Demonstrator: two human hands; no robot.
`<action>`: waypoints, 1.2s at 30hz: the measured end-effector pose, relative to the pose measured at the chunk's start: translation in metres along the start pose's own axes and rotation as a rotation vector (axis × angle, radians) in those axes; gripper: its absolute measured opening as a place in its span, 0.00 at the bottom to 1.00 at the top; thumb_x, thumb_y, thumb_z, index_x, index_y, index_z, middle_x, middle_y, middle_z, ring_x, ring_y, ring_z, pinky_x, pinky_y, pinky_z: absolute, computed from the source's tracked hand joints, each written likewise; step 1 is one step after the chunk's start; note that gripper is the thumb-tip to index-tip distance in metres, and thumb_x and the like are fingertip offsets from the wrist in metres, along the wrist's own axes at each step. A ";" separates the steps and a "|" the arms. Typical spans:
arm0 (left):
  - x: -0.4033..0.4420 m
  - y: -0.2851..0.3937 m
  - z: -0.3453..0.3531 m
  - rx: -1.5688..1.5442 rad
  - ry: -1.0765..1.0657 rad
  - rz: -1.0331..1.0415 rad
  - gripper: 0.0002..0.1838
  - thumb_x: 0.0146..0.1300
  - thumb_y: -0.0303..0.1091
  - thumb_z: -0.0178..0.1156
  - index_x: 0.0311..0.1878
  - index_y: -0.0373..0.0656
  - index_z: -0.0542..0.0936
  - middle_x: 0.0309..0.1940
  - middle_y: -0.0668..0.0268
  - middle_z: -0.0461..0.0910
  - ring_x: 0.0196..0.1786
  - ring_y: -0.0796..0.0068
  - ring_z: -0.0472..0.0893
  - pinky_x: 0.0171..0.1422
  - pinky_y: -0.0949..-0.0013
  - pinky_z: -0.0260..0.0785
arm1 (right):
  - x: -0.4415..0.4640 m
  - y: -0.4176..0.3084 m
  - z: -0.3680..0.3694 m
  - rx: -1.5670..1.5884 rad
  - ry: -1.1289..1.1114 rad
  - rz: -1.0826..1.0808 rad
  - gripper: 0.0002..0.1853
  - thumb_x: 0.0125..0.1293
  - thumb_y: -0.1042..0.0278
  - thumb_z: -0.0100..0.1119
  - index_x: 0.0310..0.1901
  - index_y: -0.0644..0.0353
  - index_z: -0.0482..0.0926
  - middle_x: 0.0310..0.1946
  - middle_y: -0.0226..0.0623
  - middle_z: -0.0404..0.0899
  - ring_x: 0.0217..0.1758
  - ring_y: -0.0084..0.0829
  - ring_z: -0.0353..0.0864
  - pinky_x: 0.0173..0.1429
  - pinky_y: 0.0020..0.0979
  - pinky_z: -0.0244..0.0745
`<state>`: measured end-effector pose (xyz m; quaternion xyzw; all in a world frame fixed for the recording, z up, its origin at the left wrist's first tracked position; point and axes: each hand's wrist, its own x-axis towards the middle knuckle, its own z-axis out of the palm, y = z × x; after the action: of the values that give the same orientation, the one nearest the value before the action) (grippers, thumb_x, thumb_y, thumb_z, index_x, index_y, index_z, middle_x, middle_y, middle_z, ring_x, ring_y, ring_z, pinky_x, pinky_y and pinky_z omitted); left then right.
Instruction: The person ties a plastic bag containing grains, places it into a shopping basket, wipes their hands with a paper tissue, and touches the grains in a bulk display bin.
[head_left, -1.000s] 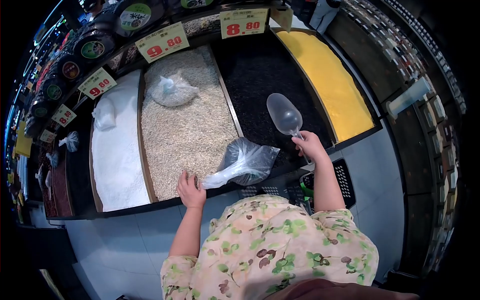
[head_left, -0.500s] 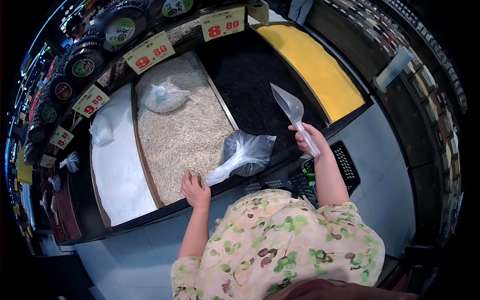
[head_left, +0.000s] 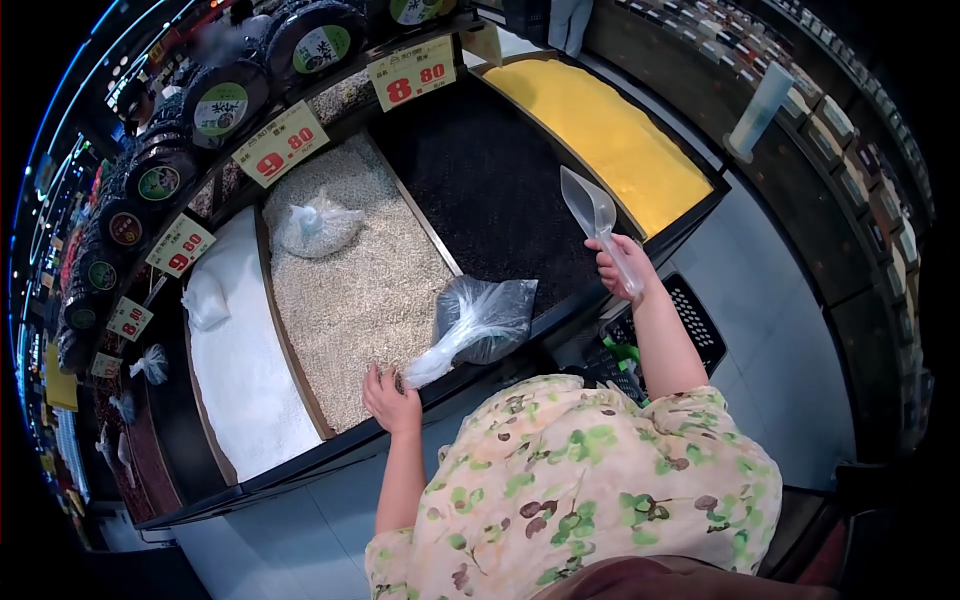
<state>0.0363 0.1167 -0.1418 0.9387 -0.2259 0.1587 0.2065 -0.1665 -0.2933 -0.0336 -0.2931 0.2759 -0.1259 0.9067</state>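
Observation:
My right hand [head_left: 624, 268] is wrapped round the handle of a clear plastic scoop [head_left: 590, 207]. The scoop's bowl points away from me, above the right side of the black grain [head_left: 480, 170]. At the front edge of the pale grain [head_left: 345, 275], my left hand [head_left: 393, 398] is closed at the gathered neck of a clear plastic bag [head_left: 487, 318]. Something dark shows through the bag, which lies across the divider between the pale and the black grain. Its neck end is partly hidden by my thumb.
Yellow grain [head_left: 600, 125] fills the bin on the right, white grain [head_left: 250, 360] the one on the left. A tied bag [head_left: 318, 228] lies on the pale grain. Price signs [head_left: 412, 72] line the back. A black basket [head_left: 690, 320] stands below my right arm.
The view has shifted slightly. The scoop has swung a little to the right, towards the divider by the yellow grain. My left hand stays at the bag's neck.

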 end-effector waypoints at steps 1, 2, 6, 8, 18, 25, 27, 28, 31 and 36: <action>0.000 0.001 0.000 -0.003 0.012 -0.002 0.17 0.52 0.36 0.62 0.46 0.46 0.78 0.60 0.60 0.69 0.65 0.54 0.63 0.68 0.51 0.53 | 0.002 -0.004 -0.004 -0.013 0.018 0.003 0.22 0.71 0.53 0.37 0.50 0.64 0.71 0.17 0.24 0.67 0.15 0.18 0.67 0.18 0.19 0.64; 0.000 0.003 -0.001 -0.005 0.025 -0.008 0.16 0.52 0.36 0.63 0.45 0.46 0.79 0.59 0.60 0.69 0.65 0.54 0.63 0.68 0.51 0.52 | 0.006 -0.009 -0.009 -0.027 0.039 0.007 0.22 0.71 0.53 0.37 0.50 0.64 0.71 0.17 0.24 0.67 0.15 0.17 0.67 0.18 0.19 0.64; 0.002 0.007 -0.002 0.021 0.010 -0.043 0.16 0.52 0.36 0.62 0.45 0.46 0.78 0.59 0.59 0.69 0.65 0.54 0.63 0.68 0.51 0.53 | 0.026 -0.027 -0.025 -0.096 0.085 0.045 0.21 0.71 0.53 0.37 0.49 0.63 0.72 0.17 0.23 0.68 0.15 0.17 0.66 0.18 0.18 0.63; 0.002 0.006 0.000 0.047 0.008 -0.059 0.16 0.50 0.34 0.62 0.44 0.46 0.78 0.59 0.59 0.69 0.64 0.54 0.64 0.68 0.51 0.54 | 0.041 -0.033 -0.031 -0.141 0.098 0.075 0.21 0.71 0.53 0.37 0.50 0.62 0.72 0.17 0.24 0.68 0.15 0.17 0.66 0.18 0.18 0.63; 0.001 0.005 0.006 0.110 -0.016 -0.114 0.16 0.49 0.33 0.62 0.44 0.47 0.77 0.59 0.59 0.68 0.63 0.54 0.65 0.68 0.53 0.54 | 0.126 -0.068 -0.044 -0.559 0.130 0.217 0.20 0.70 0.50 0.41 0.47 0.57 0.76 0.19 0.28 0.71 0.15 0.21 0.67 0.19 0.23 0.64; 0.009 0.010 0.003 0.114 -0.057 -0.173 0.23 0.50 0.34 0.62 0.53 0.46 0.73 0.62 0.57 0.65 0.64 0.53 0.64 0.67 0.53 0.54 | 0.152 -0.073 -0.047 -0.746 0.121 0.145 0.17 0.68 0.54 0.49 0.44 0.61 0.76 0.19 0.34 0.75 0.15 0.25 0.73 0.20 0.24 0.69; 0.009 0.009 0.003 0.117 -0.063 -0.180 0.24 0.50 0.34 0.62 0.54 0.46 0.73 0.63 0.57 0.64 0.64 0.53 0.63 0.67 0.53 0.54 | 0.151 -0.071 -0.047 -0.846 0.167 0.107 0.18 0.68 0.55 0.51 0.45 0.63 0.75 0.21 0.35 0.77 0.17 0.26 0.74 0.21 0.24 0.70; 0.009 0.008 0.004 0.126 -0.069 -0.186 0.25 0.50 0.33 0.62 0.54 0.46 0.73 0.63 0.57 0.64 0.65 0.53 0.63 0.68 0.54 0.54 | 0.151 -0.070 -0.045 -0.894 0.184 0.080 0.18 0.67 0.55 0.52 0.46 0.64 0.75 0.22 0.36 0.77 0.17 0.26 0.75 0.21 0.24 0.71; 0.010 0.009 0.004 0.118 -0.067 -0.182 0.25 0.49 0.33 0.62 0.54 0.46 0.73 0.63 0.56 0.64 0.65 0.53 0.63 0.68 0.53 0.54 | 0.163 -0.063 -0.071 -1.053 0.228 -0.076 0.19 0.64 0.56 0.59 0.46 0.66 0.76 0.26 0.34 0.78 0.24 0.22 0.76 0.26 0.24 0.72; 0.011 0.009 0.004 0.126 -0.040 -0.168 0.25 0.48 0.36 0.62 0.53 0.47 0.75 0.62 0.57 0.66 0.63 0.52 0.65 0.67 0.55 0.56 | 0.148 -0.067 -0.051 -1.341 0.331 -0.190 0.24 0.61 0.56 0.62 0.51 0.66 0.76 0.28 0.36 0.80 0.27 0.24 0.77 0.32 0.26 0.72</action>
<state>0.0419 0.1033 -0.1384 0.9685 -0.1399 0.1358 0.1551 -0.0794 -0.4284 -0.0910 -0.7894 0.4020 -0.0501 0.4613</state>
